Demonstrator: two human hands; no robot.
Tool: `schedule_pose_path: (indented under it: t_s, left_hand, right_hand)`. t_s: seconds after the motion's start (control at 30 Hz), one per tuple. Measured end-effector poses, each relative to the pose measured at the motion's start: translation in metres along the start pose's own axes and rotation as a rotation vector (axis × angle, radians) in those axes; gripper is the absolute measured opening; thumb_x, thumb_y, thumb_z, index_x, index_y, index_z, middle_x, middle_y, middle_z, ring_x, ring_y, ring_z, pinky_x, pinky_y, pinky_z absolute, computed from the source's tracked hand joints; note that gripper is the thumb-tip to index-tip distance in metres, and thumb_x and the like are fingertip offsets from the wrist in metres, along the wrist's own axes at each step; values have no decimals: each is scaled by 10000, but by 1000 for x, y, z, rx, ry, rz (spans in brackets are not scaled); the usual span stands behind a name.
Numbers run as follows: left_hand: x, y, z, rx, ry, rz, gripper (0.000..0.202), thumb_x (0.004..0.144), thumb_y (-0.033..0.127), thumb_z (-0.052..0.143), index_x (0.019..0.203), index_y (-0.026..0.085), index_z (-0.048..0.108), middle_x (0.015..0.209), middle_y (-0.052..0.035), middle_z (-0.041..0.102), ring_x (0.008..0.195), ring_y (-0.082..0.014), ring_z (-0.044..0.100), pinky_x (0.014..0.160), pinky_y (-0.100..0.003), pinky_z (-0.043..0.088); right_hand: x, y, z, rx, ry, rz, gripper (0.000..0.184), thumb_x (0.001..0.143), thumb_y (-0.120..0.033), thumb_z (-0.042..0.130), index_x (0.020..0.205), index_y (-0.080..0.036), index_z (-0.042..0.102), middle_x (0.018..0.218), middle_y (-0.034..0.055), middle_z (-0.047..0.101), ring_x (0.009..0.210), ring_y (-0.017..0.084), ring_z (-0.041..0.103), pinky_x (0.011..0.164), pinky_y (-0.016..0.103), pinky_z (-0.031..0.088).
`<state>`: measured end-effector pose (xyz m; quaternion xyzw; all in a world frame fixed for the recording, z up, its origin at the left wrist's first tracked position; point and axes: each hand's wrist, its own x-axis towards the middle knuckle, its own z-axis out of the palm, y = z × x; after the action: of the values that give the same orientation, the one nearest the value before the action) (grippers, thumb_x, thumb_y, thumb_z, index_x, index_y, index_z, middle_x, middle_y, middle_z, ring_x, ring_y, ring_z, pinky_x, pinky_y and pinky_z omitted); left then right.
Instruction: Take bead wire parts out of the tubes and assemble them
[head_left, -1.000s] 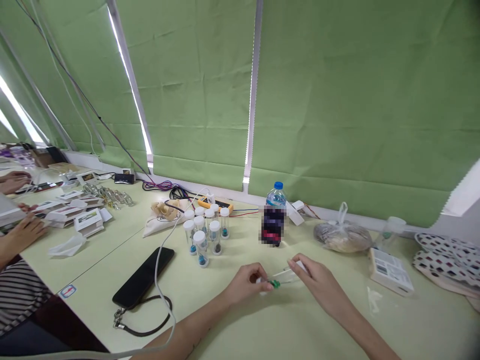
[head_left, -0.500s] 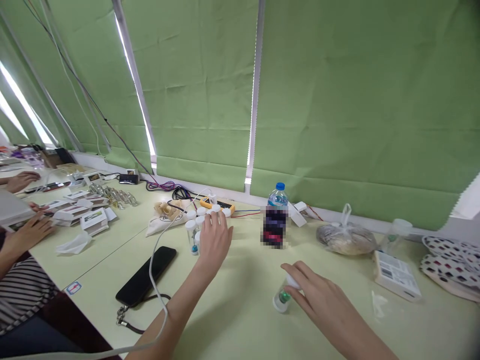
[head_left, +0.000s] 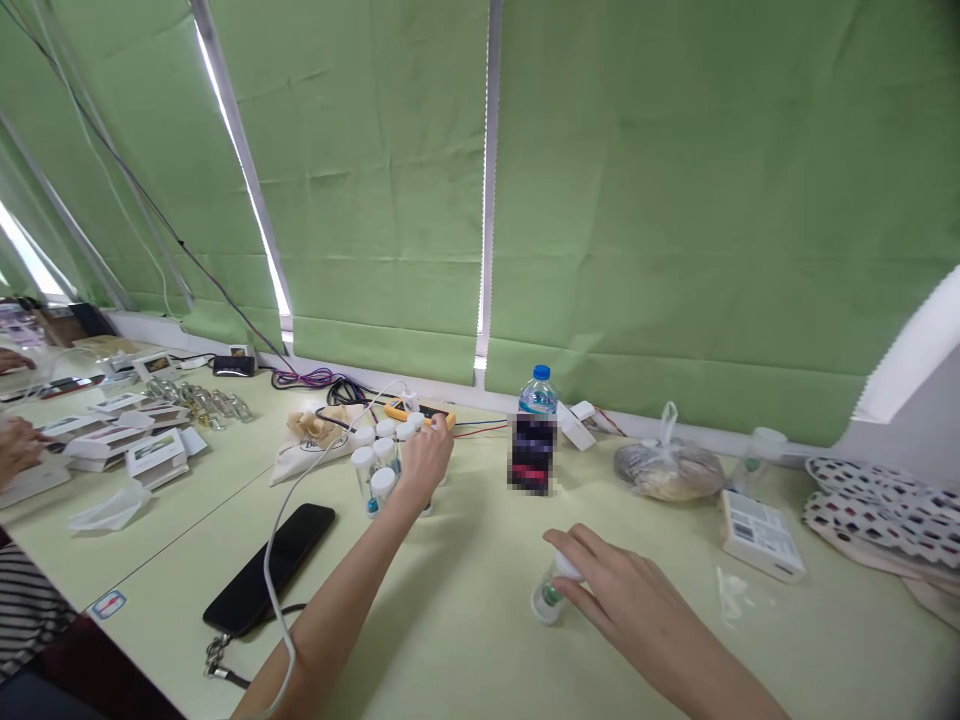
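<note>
On the right, my right hand grips the white cap of a small clear vial. A green piece shows inside this vial, which leans slightly with its base at the tabletop. Farther back, my left hand is closed at the right side of a group of clear vials with white caps. Its fingertips are around a white cap at the back of that group, partly hidden by the hand. A teal piece is visible low in one of the front vials.
A black phone with a strap lies left of my left forearm, and a white cable crosses it. Behind are a cloth bag, a yellow device and a water bottle. A tied plastic bag and a white box stand right.
My left hand has gone from lying over the vial caps with fingers extended to curling at the group's back right side. My right hand still holds its vial. The view has turned slightly right.
</note>
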<state>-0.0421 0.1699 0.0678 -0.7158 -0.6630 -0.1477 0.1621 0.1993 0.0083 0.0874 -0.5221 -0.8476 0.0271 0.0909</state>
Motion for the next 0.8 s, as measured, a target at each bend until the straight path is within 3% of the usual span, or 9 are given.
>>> schedule_pose_path:
  t_s: [0.17, 0.37, 0.53, 0.6, 0.7, 0.73, 0.8]
  left_hand:
    - [-22, 9, -14, -77, 15, 185, 246, 889, 247, 397, 1007, 87, 542, 811, -146, 638, 667, -262, 650, 536, -280, 433]
    - [-80, 49, -31, -267, 95, 519, 159, 831, 311, 479, 847, 169, 548, 678, -35, 619, 527, -191, 606, 463, -245, 366]
    - [-104, 71, -26, -427, 212, 661, 151, 811, 317, 485, 791, 175, 533, 633, -19, 591, 540, -169, 575, 470, -263, 371]
    - [-110, 71, -20, -602, 311, 683, 149, 819, 317, 499, 819, 171, 530, 650, -30, 595, 577, -169, 567, 515, -273, 405]
    - [-119, 68, -7, -1093, 418, 656, 232, 814, 290, 575, 1002, 163, 526, 837, -78, 624, 781, -199, 587, 683, -316, 469]
    - [-122, 67, -2, -1276, 390, 617, 334, 796, 300, 621, 1080, 169, 504, 931, -95, 615, 855, -212, 582, 743, -339, 474]
    - [-127, 67, 9, -1588, 208, 490, 571, 716, 361, 729, 1182, 193, 444, 1080, -112, 569, 923, -222, 573, 809, -365, 468]
  right_hand:
    - [1, 2, 3, 43, 25, 29, 267, 949, -252, 389, 1192, -266, 499, 989, 41, 592, 785, 232, 655, 639, 362, 500]
    - [0, -1, 6, 130, 69, 54, 301, 957, -247, 348, 1245, -249, 434, 1062, 58, 567, 807, 210, 638, 675, 348, 499]
    - [1, -4, 6, 205, 67, 17, 349, 903, -197, 439, 1237, -299, 456, 1044, 29, 590, 817, 191, 643, 669, 285, 486]
    - [2, -3, 8, 224, 62, 5, 352, 873, -180, 479, 1205, -295, 489, 1038, 27, 597, 823, 199, 644, 677, 288, 482]
    - [4, -3, 10, 257, 51, -10, 318, 864, -190, 509, 1166, -289, 520, 1021, 17, 613, 833, 200, 638, 695, 291, 476]
    - [4, -3, 10, 268, 49, -10, 305, 866, -197, 513, 1156, -290, 526, 1013, 13, 619, 830, 199, 634, 694, 290, 473]
    - [4, -4, 10, 291, 47, -6, 299, 871, -209, 516, 1156, -298, 527, 1010, 4, 627, 824, 195, 628, 691, 287, 468]
